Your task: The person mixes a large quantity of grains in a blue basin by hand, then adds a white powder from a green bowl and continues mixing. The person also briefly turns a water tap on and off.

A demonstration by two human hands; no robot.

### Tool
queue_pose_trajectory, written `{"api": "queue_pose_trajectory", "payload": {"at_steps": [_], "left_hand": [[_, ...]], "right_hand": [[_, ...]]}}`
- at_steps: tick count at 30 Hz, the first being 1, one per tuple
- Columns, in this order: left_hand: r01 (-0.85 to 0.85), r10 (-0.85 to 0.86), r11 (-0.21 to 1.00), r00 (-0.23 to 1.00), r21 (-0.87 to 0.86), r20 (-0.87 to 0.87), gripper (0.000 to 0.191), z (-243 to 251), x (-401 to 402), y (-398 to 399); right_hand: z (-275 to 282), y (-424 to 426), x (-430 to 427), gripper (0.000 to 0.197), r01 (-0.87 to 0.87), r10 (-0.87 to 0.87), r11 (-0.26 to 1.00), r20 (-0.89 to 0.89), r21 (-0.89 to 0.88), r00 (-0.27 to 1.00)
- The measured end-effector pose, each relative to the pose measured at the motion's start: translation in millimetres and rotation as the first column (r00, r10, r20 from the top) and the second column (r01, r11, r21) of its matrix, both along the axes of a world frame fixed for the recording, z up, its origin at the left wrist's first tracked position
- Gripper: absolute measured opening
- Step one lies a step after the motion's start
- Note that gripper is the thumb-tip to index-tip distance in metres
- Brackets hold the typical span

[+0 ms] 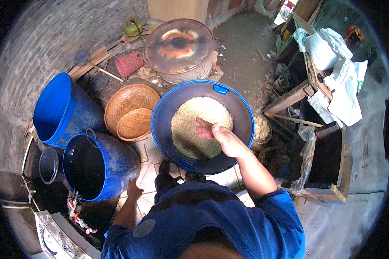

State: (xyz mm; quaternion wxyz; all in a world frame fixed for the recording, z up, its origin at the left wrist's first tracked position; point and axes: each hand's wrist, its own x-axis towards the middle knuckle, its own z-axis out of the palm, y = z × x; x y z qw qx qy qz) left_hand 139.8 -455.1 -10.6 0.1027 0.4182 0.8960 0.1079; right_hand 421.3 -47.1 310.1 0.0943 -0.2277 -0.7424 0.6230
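Note:
A wide blue plastic tub (159, 110) stands before me with a heap of pale grains (201, 110) in it. Over the grains hangs my right hand (222, 136), its fingers spread and nothing held. My left hand (135, 190) is low at the left, beside the base of a blue plastic barrel (120, 165) that lies tilted with its dark mouth towards the left. Whether it touches the barrel cannot be made out. Two woven bamboo baskets (133, 94), the smaller inside the larger, lie between the barrels and the tub.
Another blue barrel (84, 110) leans at the left. Beyond the tub stands a rusty-topped metal drum (181, 71), near a red plastic basket (129, 64) and a green gas cylinder (133, 27). A wooden frame (288, 97) with white sacks (347, 94) is at the right.

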Motion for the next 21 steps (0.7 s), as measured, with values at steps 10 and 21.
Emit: {"api": "queue_pose_trajectory", "payload": {"at_steps": [10,21], "left_hand": [[0.292,-0.131,0.742,0.946,-0.603,0.298,0.052,-96,-16,-53],[0.053,-0.332,0.779,0.88,0.625,0.34,0.019,212,48,199]], "right_hand": [[5,0,-5,0.089,0.089,-0.097,0.971,-0.022,-0.222,0.995],[5,-4,-7,0.086,0.208,-0.224,0.937,-0.025,-0.28,0.974]]}}
